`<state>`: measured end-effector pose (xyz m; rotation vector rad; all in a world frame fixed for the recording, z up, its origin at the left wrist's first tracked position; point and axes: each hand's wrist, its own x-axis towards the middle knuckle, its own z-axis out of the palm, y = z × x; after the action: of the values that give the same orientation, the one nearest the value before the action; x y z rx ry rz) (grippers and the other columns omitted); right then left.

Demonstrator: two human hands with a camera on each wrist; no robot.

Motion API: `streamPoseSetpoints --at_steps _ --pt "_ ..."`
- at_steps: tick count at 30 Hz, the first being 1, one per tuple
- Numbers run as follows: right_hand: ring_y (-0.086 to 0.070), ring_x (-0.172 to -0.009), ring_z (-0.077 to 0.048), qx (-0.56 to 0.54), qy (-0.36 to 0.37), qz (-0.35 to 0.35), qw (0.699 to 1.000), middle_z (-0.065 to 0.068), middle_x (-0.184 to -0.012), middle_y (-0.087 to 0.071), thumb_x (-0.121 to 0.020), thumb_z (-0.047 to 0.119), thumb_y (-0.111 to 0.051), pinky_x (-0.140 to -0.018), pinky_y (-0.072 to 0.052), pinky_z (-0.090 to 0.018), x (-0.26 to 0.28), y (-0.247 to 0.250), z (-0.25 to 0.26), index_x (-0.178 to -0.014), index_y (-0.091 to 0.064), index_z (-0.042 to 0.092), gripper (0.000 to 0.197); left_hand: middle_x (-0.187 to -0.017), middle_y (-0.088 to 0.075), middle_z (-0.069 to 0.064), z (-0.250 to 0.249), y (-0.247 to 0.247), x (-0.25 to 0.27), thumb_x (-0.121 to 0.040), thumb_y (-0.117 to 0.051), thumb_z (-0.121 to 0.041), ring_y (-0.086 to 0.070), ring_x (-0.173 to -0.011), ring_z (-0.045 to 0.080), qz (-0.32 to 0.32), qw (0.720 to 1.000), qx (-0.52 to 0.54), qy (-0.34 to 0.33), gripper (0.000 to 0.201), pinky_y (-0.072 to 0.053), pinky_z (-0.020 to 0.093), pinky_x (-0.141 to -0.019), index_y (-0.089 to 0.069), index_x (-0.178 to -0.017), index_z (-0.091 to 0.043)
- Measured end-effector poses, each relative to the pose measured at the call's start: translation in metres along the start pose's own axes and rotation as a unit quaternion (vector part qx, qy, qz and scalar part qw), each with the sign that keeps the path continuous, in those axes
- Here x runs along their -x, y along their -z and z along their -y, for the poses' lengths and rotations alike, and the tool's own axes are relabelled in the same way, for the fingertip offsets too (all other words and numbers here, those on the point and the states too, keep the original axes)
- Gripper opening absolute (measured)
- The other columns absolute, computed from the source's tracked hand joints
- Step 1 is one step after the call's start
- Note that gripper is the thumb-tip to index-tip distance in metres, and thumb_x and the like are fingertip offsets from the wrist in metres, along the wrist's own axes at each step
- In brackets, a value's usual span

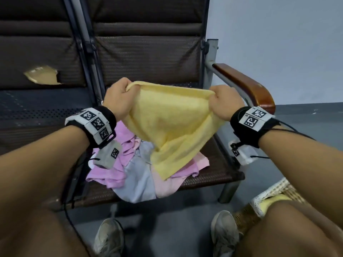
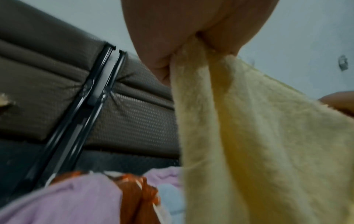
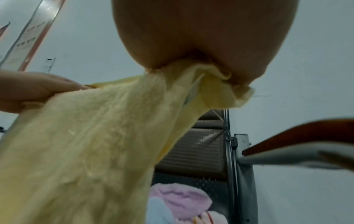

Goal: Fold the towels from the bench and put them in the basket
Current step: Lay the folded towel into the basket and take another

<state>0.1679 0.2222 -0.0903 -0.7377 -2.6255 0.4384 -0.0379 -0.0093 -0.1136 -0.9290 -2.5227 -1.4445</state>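
Observation:
A yellow towel (image 1: pixel 172 125) hangs in the air above the bench seat (image 1: pixel 213 175), stretched between both hands. My left hand (image 1: pixel 120 101) grips its left top corner, seen close in the left wrist view where the yellow towel (image 2: pixel 258 136) drops from my left hand (image 2: pixel 191 30). My right hand (image 1: pixel 222 104) grips the right top corner; the right wrist view shows the yellow towel (image 3: pixel 91 144) bunched under my right hand (image 3: pixel 201 37). Under it lies a heap of pink, lilac and pale blue towels (image 1: pixel 137 171). A woven basket (image 1: pixel 269 193) stands on the floor at the lower right, holding something yellow.
The bench has dark mesh backrests (image 1: pixel 146 58), a torn patch (image 1: pixel 42 75) on the left backrest, and a wooden armrest (image 1: pixel 246 84) to the right of my right hand. My knees and grey shoes (image 1: pixel 224 232) are at the bottom, on grey floor.

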Motion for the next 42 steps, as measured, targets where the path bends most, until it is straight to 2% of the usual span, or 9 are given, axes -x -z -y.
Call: streamPoseSetpoints --at_steps 5,12,18,24,28,31,35,38,42 --pt "-0.052 -0.056 -0.011 -0.062 0.051 0.019 0.997 0.009 -0.058 -0.052 -0.098 0.052 -0.046 -0.051 -0.035 -0.028 -0.021 0.043 0.016 -0.061 -0.052 0.021 0.049 -0.068 -0.052 -0.004 -0.033 0.034 -0.023 -0.091 -0.057 -0.052 -0.047 -0.067 0.018 -0.043 0.995 -0.051 -0.076 0.043 -0.033 0.035 -0.059 -0.052 -0.077 -0.012" --pt "-0.047 -0.042 -0.017 -0.179 -0.043 0.040 0.982 0.005 -0.046 -0.047 -0.088 0.062 -0.057 -0.044 -0.039 -0.026 -0.032 0.078 0.043 -0.051 -0.057 0.019 0.057 -0.057 -0.034 -0.001 -0.075 0.056 -0.034 -0.090 -0.060 -0.047 -0.033 -0.058 0.017 -0.077 0.996 0.049 0.005 0.048 -0.026 0.033 -0.057 -0.041 -0.058 -0.018" --pt "-0.062 -0.072 -0.024 -0.385 -0.155 0.089 0.905 -0.011 -0.085 -0.065 -0.097 0.025 -0.057 -0.065 -0.054 -0.033 -0.027 0.081 0.088 -0.102 -0.065 0.001 0.026 -0.084 -0.071 0.013 -0.123 0.040 -0.027 -0.087 -0.063 -0.041 -0.070 -0.092 0.031 -0.025 0.985 0.126 0.111 0.045 -0.054 0.040 -0.079 -0.072 -0.088 0.003" --pt "-0.062 -0.086 -0.024 -0.487 -0.157 0.167 0.843 -0.013 -0.095 -0.064 -0.096 0.034 -0.061 -0.084 -0.057 -0.037 -0.010 0.072 0.120 -0.120 -0.065 0.007 0.036 -0.070 -0.066 0.008 -0.151 0.002 0.020 -0.092 -0.067 -0.023 -0.063 -0.060 0.015 0.140 0.970 0.199 0.026 0.022 -0.055 0.028 -0.058 -0.076 -0.082 -0.006" --pt "-0.060 -0.080 -0.026 -0.437 -0.138 0.160 0.874 -0.018 -0.094 -0.059 -0.096 0.006 -0.054 -0.069 -0.053 -0.034 -0.002 0.066 0.115 -0.103 -0.062 0.001 0.012 -0.061 -0.068 0.007 -0.149 0.001 0.022 -0.092 -0.052 -0.012 -0.065 -0.047 0.018 0.175 0.933 0.288 0.124 0.019 -0.051 0.020 -0.046 -0.067 -0.081 -0.005" --pt "-0.058 -0.094 -0.026 -0.412 -0.078 0.184 0.889 -0.019 -0.104 -0.059 -0.098 -0.003 -0.045 -0.079 -0.052 -0.038 0.002 0.064 0.105 -0.118 -0.061 -0.001 0.026 -0.074 -0.067 0.010 -0.132 0.002 0.017 -0.082 -0.054 -0.004 -0.066 -0.063 0.025 0.075 0.958 0.257 0.100 0.015 -0.053 0.030 -0.058 -0.062 -0.092 -0.012" --pt "-0.065 -0.094 -0.020 -0.402 0.017 0.244 0.883 -0.014 -0.113 -0.067 -0.101 0.001 -0.045 -0.080 -0.056 -0.031 0.002 0.069 0.098 -0.129 -0.060 0.007 0.032 -0.121 -0.061 0.014 -0.113 0.001 0.005 -0.065 -0.061 0.003 -0.060 -0.106 0.025 0.163 0.942 0.281 0.084 0.081 -0.053 0.040 -0.089 -0.043 -0.142 -0.014" --pt "-0.069 -0.082 -0.007 -0.321 0.047 0.207 0.923 0.004 -0.102 -0.071 -0.097 0.025 -0.063 -0.067 -0.055 -0.020 -0.006 0.074 0.085 -0.119 -0.065 0.018 0.023 -0.110 -0.071 0.014 -0.106 0.006 -0.003 -0.066 -0.069 -0.009 -0.070 -0.097 0.024 0.313 0.874 0.358 0.101 0.052 -0.056 0.031 -0.075 -0.069 -0.118 -0.007" --pt "-0.073 -0.079 -0.010 -0.111 0.014 0.217 0.970 0.010 -0.082 -0.075 -0.076 0.048 -0.082 -0.061 -0.054 -0.018 -0.024 0.079 0.058 -0.085 -0.075 0.028 0.023 -0.100 -0.076 0.012 -0.098 -0.004 -0.025 -0.084 -0.077 -0.016 -0.072 -0.091 0.021 0.228 0.922 0.300 0.088 0.025 -0.058 0.032 -0.073 -0.073 -0.104 -0.002"
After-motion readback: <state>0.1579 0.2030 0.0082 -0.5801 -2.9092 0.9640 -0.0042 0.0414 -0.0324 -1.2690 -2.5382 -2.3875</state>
